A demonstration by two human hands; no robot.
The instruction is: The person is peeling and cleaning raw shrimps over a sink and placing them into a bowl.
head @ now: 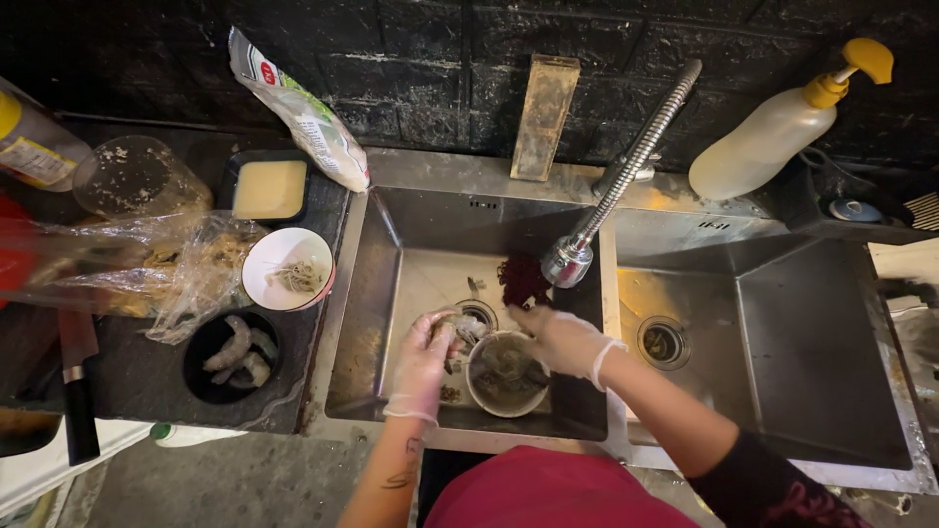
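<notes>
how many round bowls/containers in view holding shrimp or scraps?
3. White bowl on the counter left of the sink; black bowl with shrimp in front of it; one bowl inside the left basin, between the gloved hands. Others may be hidden under the plastic wrap.

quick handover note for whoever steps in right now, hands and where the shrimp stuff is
Left hand, gloved, holds a shrimp over the left sink basin.
Right hand, gloved, is at the same shrimp, above the bowl in the sink, which holds more raw shrimp.
Done: a few shrimp lie in the black bowl on the counter; scraps sit in the white bowl.
Left: the shrimp in the sink bowl.
</notes>
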